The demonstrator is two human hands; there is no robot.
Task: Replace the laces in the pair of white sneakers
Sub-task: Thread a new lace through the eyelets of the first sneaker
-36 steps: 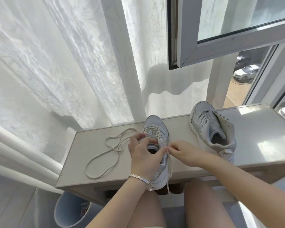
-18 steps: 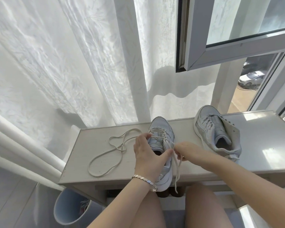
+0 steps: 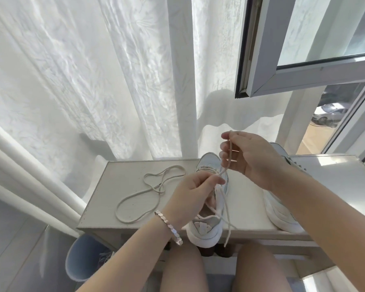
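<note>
Head view: a white sneaker (image 3: 207,230) stands mid-counter, toe toward the far edge, heel jutting over the near edge of the counter (image 3: 118,182). The left hand (image 3: 195,192) is curled over its opening, thumb and forefinger pinching the lace (image 3: 230,152) where it leaves the eyelets. The right hand (image 3: 251,157) is raised above the toe, fingers closed round the same lace, drawing it up taut; another end dangles past the near edge. A second sneaker (image 3: 280,218) sits toward the right end, mostly hidden behind the right forearm. A loose lace (image 3: 148,194) lies looped on the left part.

This looks like a length being pulled through one eyelet; whether it is going in or coming out I cannot tell. Next, the left hand should steady the sneaker while the right takes up slack evenly.
</note>
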